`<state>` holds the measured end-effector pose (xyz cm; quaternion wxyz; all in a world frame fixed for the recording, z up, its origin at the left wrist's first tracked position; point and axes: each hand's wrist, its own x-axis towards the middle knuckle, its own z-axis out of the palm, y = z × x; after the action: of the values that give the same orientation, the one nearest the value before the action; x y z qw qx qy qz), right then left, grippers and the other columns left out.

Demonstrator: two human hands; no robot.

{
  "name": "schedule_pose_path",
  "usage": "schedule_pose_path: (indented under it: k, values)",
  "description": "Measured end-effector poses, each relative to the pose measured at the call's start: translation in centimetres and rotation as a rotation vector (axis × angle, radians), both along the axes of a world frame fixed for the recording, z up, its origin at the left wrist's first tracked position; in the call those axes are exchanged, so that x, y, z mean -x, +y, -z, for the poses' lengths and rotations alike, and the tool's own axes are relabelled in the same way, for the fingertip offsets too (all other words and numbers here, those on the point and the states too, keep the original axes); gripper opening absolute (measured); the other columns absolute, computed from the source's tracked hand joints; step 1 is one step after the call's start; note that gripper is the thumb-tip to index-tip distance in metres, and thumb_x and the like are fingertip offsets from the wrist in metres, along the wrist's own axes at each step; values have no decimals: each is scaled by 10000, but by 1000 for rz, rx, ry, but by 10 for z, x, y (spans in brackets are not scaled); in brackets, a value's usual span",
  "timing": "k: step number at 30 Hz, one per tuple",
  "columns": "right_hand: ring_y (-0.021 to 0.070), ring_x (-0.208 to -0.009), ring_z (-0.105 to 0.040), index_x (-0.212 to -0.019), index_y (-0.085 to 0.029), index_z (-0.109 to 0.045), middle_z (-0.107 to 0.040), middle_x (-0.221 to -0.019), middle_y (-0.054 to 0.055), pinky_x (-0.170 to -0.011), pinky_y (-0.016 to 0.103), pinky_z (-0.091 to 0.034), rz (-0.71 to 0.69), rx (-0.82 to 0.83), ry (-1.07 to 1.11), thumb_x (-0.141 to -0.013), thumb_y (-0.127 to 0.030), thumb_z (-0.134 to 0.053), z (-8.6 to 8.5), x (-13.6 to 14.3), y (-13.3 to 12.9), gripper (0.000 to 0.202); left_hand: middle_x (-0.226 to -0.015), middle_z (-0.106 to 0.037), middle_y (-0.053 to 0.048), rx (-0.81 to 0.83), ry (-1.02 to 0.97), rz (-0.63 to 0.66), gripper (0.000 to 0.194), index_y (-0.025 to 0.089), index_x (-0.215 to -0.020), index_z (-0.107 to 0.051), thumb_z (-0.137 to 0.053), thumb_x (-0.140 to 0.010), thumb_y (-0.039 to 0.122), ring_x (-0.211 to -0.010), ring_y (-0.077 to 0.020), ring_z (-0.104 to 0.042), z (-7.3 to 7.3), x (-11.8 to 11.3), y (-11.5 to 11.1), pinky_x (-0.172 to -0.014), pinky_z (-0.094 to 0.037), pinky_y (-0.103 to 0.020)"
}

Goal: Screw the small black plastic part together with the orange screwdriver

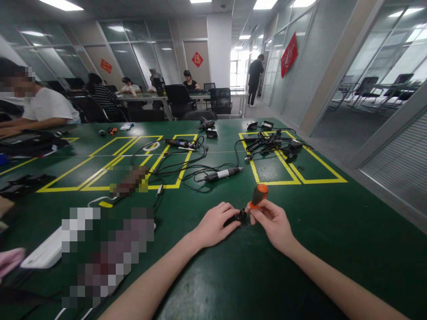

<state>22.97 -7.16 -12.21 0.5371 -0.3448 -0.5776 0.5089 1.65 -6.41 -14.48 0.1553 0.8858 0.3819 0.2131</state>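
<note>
Gripping screwdriver (pixel 259 195), right hand (pixel 274 223); pinching black part (pixel 242 216), left hand (pixel 215 225); table edge (pixel 365 181) well apart

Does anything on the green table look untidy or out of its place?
Untidy, yes: black parts lie heaped across the yellow tape at right, and loose cables tangle behind the grey power tool. I see no spill.

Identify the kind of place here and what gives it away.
Probably a workshop area set up in an office: a large green worktable marked with yellow outlines, a long handheld tool among black cables, and office chairs at desks behind.
</note>
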Motion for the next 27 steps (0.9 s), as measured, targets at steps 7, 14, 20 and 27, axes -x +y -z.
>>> schedule_pose_path:
  k: [7, 14, 20, 27]
  values:
    - [134, -639, -626, -935, -201, -699, -720, -804, 34, -669, 290, -561, 20, 16, 38, -865, -425, -782, 2, 0, 0, 248, -1097, -637, -75, 0, -5, -6, 261, 196, -1183, -637, -511, -1043, 377, -993, -207, -584, -1, 0, 0, -866, -508, -334]
    - [120, -624, -593, -809, -190, -713, -688, -805, 30, -625, 268, -540, 66, -45, -1, -849, -377, -794, -2, 1, 0, 208, -1116, -642, -72, 7, -8, -6, 252, 204, -1192, -638, -522, -1038, 366, -1003, -206, -589, 0, 0, -1, -868, -511, -334]
    - [132, -571, -603, -812, -190, -721, -635, -651, 0, -622, 294, -542, 13, -40, -6, -924, -386, -710, 0, 1, -1, 226, -1112, -643, -72, 8, -8, -6, 250, 202, -1196, -632, -523, -1038, 363, -1004, -208, -584, 1, 1, 0, -880, -510, -343]
    - [121, -591, -636, -971, -214, -668, -723, -840, 25, -621, 286, -561, -2, 11, 70, -892, -365, -761, 5, 1, -2, 194, -1113, -650, -84, 11, -5, -4, 262, 205, -1197, -639, -519, -1037, 373, -1002, -213, -588, -1, 0, -1, -868, -516, -352]
